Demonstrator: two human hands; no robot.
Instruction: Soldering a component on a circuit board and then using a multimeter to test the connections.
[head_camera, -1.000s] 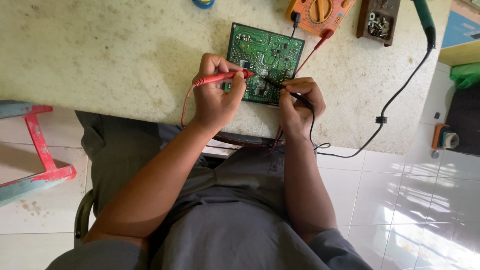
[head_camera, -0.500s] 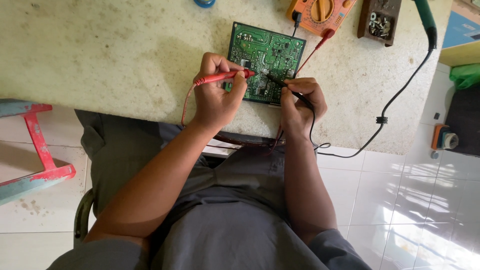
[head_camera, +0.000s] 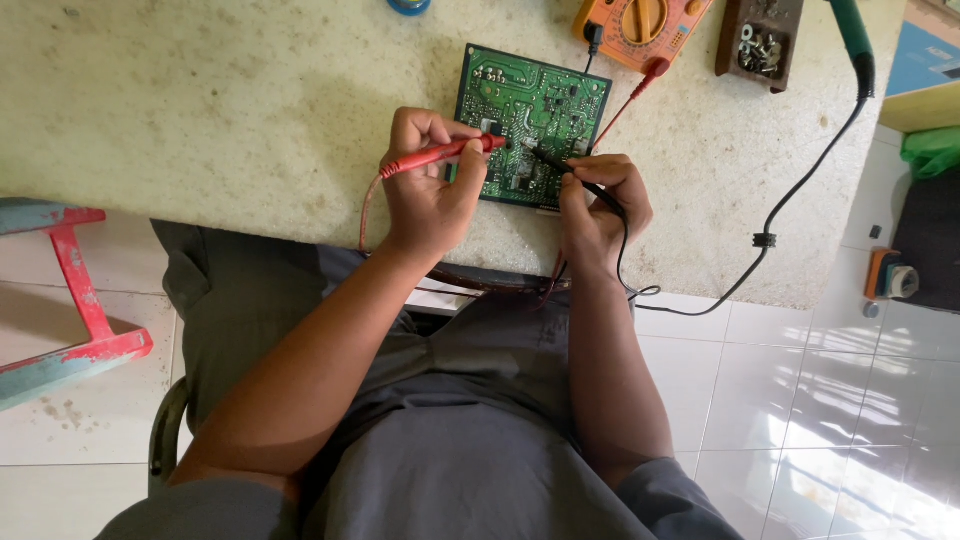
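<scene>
Blue flat package (head_camera: 922, 60) at right edge — on yellow shelf.

We see bright, even daylight; glare shines off the white floor tiles (head_camera: 850, 400) at lower right, shadows stay soft, focus sharp throughout.

You have one green circuit board (head_camera: 530, 125), two probes (one red probe (head_camera: 440, 155), one black probe (head_camera: 570, 172)), one orange multimeter (head_camera: 640, 25), one brown parts tray (head_camera: 758, 40) and one red stool (head_camera: 70, 290).
</scene>
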